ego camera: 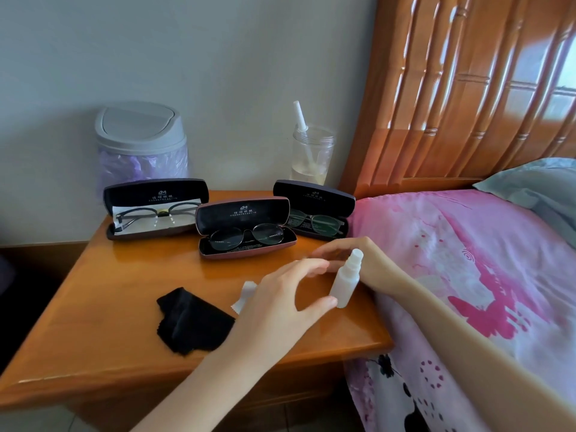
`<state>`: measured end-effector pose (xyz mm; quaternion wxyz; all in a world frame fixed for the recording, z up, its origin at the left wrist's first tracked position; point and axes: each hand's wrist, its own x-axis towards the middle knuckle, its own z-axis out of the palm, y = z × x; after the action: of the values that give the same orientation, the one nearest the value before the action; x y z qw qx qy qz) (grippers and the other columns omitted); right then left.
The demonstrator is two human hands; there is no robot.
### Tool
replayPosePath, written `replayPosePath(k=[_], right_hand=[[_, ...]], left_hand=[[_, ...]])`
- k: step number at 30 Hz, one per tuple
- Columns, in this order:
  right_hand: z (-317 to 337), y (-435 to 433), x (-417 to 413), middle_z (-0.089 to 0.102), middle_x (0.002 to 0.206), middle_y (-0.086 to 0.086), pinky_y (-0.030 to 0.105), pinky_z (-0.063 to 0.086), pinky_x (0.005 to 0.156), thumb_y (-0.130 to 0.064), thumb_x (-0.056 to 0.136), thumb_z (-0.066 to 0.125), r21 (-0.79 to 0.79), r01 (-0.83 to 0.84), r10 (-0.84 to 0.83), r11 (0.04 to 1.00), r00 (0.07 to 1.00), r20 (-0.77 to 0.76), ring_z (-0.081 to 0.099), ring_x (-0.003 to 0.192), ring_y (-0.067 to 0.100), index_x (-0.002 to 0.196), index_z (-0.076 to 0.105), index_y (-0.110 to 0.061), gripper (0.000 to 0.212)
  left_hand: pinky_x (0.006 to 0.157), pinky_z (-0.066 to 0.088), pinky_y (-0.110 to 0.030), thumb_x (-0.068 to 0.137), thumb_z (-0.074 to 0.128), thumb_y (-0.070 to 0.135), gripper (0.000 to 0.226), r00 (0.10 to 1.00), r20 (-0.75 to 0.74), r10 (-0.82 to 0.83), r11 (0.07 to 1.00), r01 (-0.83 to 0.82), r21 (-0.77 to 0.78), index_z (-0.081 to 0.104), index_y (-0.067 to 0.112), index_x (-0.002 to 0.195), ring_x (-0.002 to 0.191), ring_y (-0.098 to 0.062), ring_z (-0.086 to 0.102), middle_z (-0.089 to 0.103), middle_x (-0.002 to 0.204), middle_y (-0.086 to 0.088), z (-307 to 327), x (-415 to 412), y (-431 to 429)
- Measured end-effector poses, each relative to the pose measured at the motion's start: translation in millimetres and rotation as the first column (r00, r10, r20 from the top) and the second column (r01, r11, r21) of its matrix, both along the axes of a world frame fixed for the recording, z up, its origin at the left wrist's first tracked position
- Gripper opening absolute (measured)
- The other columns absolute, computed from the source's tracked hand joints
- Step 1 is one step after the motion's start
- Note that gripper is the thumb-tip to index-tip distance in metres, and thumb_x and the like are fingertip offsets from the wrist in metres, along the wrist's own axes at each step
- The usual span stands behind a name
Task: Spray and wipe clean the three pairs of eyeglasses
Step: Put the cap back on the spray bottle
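Three open cases stand on the wooden bedside table [124, 307], each with a pair of glasses inside: the left pair [152, 217], the middle pair [246, 237] and the right pair [318, 224]. A small white spray bottle [345, 280] stands upright near the table's right edge. My left hand [280, 297] hovers just left of it with fingers spread, and the thumb tip is at the bottle's base. My right hand [364, 260] lies behind the bottle, fingers stretched leftward, gripping nothing. A black cloth [193, 319] lies crumpled at the front, and a white cloth [246, 294] peeks out beside my left hand.
A grey swing-lid bin [140, 132] with a purple liner stands at the back left by the wall. A clear jar [311, 157] with liquid and a white tube sits at the back. A bed with a pink cover [467, 260] and a wooden headboard borders the table's right side.
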<state>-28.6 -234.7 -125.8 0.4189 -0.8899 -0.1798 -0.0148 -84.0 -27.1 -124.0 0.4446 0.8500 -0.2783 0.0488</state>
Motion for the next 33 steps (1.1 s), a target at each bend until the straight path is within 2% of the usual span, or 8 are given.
replayPosePath(k=[1,5,8,11,14,17,24,33], right_hand=[[-2.2,-1.1,0.2,0.073,0.101,0.001,0.024,0.055,0.082,-0.009,0.088,0.066,-0.011,0.000,0.001,1.000,1.000,0.014,0.069,0.093,0.012,0.108,0.071,-0.012,0.021],[1.5,-6.3,-4.7,0.073,0.097,-0.002,0.022,0.053,0.079,0.000,0.084,0.067,0.055,0.115,-0.118,0.992,0.992,0.047,0.069,0.090,0.009,0.102,0.071,-0.014,0.022],[25.5,-11.9,-17.0,0.074,0.089,0.007,0.031,0.057,0.078,-0.007,0.082,0.071,0.285,0.181,-0.220,0.941,0.969,0.111,0.071,0.083,0.020,0.105,0.067,-0.010,0.023],[53.7,-15.7,-36.6,0.073,0.085,0.004,0.024,0.057,0.076,-0.011,0.079,0.068,0.423,0.149,-0.231,0.894,0.962,0.148,0.070,0.079,0.017,0.113,0.065,-0.010,0.034],[61.4,-11.4,-53.5,0.076,0.086,-0.004,0.015,0.052,0.076,-0.005,0.081,0.066,0.373,0.125,-0.191,0.920,0.971,0.146,0.071,0.080,0.007,0.103,0.069,-0.011,0.024],[53.8,-7.4,-58.7,0.075,0.095,-0.001,0.021,0.053,0.085,-0.013,0.081,0.067,0.258,0.107,-0.152,0.960,0.975,0.163,0.071,0.091,0.012,0.104,0.071,-0.011,0.023],[42.2,-3.4,-56.5,0.072,0.102,-0.003,0.025,0.053,0.088,-0.015,0.084,0.065,0.115,0.065,-0.089,0.991,0.971,0.221,0.067,0.099,0.014,0.106,0.073,-0.016,0.023],[35.8,3.0,-51.9,0.070,0.102,-0.003,0.011,0.048,0.087,0.001,0.082,0.066,0.030,0.092,-0.096,0.995,0.919,0.382,0.064,0.101,0.006,0.105,0.072,-0.009,0.025]], left_hand=[[0.090,0.033,0.002,0.082,0.065,0.045,0.052,1.000,-0.002,-0.007,1.000,0.007,-0.016,0.045,0.042,0.130,0.106,0.025,0.042,0.051,0.123,0.032,-1.1,0.4,-5.5],[0.100,0.045,-0.023,0.077,0.072,0.045,0.062,0.999,-0.032,-0.003,0.997,0.001,-0.071,0.045,0.038,0.132,0.118,0.005,0.050,0.054,0.130,0.022,-5.8,5.1,-27.4],[0.101,0.046,-0.026,0.076,0.073,0.045,0.065,0.998,-0.052,0.028,0.995,-0.032,-0.093,0.046,0.033,0.134,0.119,-0.001,0.051,0.055,0.132,0.016,-8.0,12.0,-38.5],[0.095,0.049,-0.024,0.079,0.071,0.042,0.063,0.995,-0.093,0.029,0.995,-0.037,-0.091,0.046,0.026,0.134,0.115,-0.005,0.056,0.059,0.129,0.010,-10.5,18.3,-47.2],[0.090,0.053,-0.027,0.084,0.067,0.039,0.048,0.992,-0.125,0.016,0.995,-0.028,-0.098,0.053,0.025,0.127,0.107,-0.009,0.061,0.065,0.119,0.006,-12.8,21.1,-52.7],[0.089,0.054,-0.031,0.084,0.068,0.037,0.038,0.989,-0.143,0.026,0.993,-0.041,-0.107,0.059,0.024,0.118,0.104,-0.008,0.061,0.067,0.114,0.006,-15.3,21.9,-53.0],[0.080,0.049,-0.015,0.083,0.068,0.039,0.040,0.990,-0.127,0.056,0.993,-0.069,-0.100,0.060,0.023,0.119,0.100,-0.003,0.060,0.067,0.115,0.005,-15.6,24.3,-47.0],[0.074,0.042,-0.007,0.083,0.068,0.037,0.041,0.985,-0.162,0.058,0.991,-0.077,-0.111,0.062,0.022,0.121,0.096,0.000,0.056,0.068,0.117,0.003,-13.3,27.7,-45.4]])
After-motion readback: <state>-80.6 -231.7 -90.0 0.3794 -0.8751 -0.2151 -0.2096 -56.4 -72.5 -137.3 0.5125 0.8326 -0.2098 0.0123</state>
